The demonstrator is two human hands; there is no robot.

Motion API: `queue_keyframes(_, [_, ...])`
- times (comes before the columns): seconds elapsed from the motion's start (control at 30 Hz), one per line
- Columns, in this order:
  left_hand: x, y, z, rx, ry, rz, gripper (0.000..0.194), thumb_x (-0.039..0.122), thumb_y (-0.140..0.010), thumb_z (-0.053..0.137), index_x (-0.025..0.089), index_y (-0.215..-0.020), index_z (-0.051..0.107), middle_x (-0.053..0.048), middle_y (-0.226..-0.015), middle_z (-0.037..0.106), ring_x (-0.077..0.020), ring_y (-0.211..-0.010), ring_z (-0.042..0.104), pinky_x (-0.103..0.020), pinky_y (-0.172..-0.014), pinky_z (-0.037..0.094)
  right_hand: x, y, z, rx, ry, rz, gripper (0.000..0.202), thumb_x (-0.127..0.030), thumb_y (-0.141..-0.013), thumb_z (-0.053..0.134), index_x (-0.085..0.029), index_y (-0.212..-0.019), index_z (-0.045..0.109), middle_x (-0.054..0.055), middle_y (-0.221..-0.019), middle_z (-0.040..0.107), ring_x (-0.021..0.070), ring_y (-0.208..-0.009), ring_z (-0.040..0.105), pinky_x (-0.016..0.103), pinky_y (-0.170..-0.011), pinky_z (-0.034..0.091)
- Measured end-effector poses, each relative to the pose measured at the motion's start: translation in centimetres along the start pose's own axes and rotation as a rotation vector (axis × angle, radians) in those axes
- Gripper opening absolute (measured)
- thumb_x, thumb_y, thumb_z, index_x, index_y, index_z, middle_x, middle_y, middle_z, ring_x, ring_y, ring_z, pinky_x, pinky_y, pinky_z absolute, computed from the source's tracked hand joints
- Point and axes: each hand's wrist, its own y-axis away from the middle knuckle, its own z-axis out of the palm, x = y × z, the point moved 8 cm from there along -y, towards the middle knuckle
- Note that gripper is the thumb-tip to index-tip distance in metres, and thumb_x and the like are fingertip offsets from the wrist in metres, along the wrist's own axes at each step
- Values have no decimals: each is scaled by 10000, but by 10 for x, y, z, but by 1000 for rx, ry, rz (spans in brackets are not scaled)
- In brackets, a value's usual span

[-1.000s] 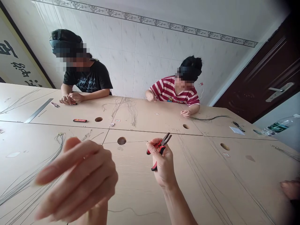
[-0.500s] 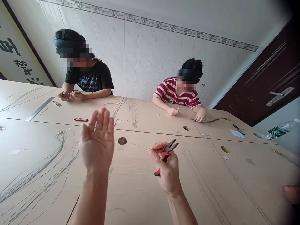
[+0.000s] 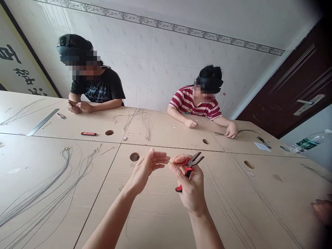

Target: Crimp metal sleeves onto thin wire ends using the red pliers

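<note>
My right hand (image 3: 192, 188) is wrapped round red-and-black pliers (image 3: 190, 172), whose jaws point up and to the right, slightly apart. The thumb and index finger of that hand also pinch the end of a thin cord (image 3: 169, 162). Beside this pinch, my left hand (image 3: 146, 169) has its fingers stretched out towards the cord end. Whether those fingers touch the cord cannot be made out. A thin strand (image 3: 126, 223) shows below my left forearm, just above the table.
Bundles of thin cords (image 3: 58, 174) lie on the table at left. Across it sit two people, one in a black shirt (image 3: 97, 91), one in a striped shirt (image 3: 198, 102). A steel ruler (image 3: 43, 122), a red-and-black box cutter (image 3: 88, 134) and a bottle (image 3: 311, 141) are farther off.
My left hand has turned from an upright, spread palm and moved right and down, fingers now pointing at my right hand. The right hand keeps the pliers and cord, shifted slightly right.
</note>
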Motion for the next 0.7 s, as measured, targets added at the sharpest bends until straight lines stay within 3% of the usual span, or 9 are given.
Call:
queue_keyframes(0.2, [-5, 34, 23, -296, -233, -166, 554, 490, -985, 372, 81, -909, 737, -170, -899, 747, -235, -809, 697, -347, -785, 514, 5, -6, -17, 110, 11, 18, 114, -255, -812, 737, -236, -871, 641, -10, -845, 620, 150, -797, 558, 306, -748, 433])
queue_keyframes(0.37, [-7, 71, 53, -625, -8, -330, 665, 539, -969, 341, 59, -755, 749, -211, -770, 739, -206, -561, 664, -322, -588, 511, 12, -9, -19, 161, -42, 47, 137, -265, -797, 748, -231, -873, 639, -15, -809, 611, 141, -768, 541, 315, -771, 417])
queue_keyframes(0.5, [-19, 85, 66, -641, 158, -358, 649, 675, -813, 543, 120, -494, 647, -128, -502, 647, -155, -400, 539, -265, -435, 404, 21, -10, -16, 191, -117, 100, 171, -266, -764, 770, -227, -866, 639, -12, -808, 600, 145, -775, 531, 312, -759, 408])
queue_keyframes(0.57, [-22, 93, 73, -677, 155, -318, 685, 733, -750, 570, 160, -379, 519, -61, -368, 510, -107, -332, 411, -244, -368, 304, 26, -9, -15, 206, -131, 122, 179, -273, -761, 772, -223, -864, 634, -11, -798, 590, 142, -759, 511, 306, -742, 400])
queue_keyframes(0.63, [-17, 101, 78, -719, 95, -248, 733, 783, -705, 566, 197, -317, 360, -4, -290, 333, -75, -300, 277, -249, -332, 220, 32, -8, -14, 221, -135, 141, 187, -283, -762, 770, -219, -867, 630, -10, -795, 584, 137, -743, 489, 303, -734, 393])
queue_keyframes(0.7, [-5, 104, 77, -661, 17, -183, 739, 820, -655, 570, 215, -323, 307, 4, -288, 295, -86, -301, 296, -260, -326, 248, 39, -7, -13, 235, -134, 157, 195, -291, -767, 767, -217, -878, 626, -11, -798, 580, 134, -739, 478, 302, -737, 391])
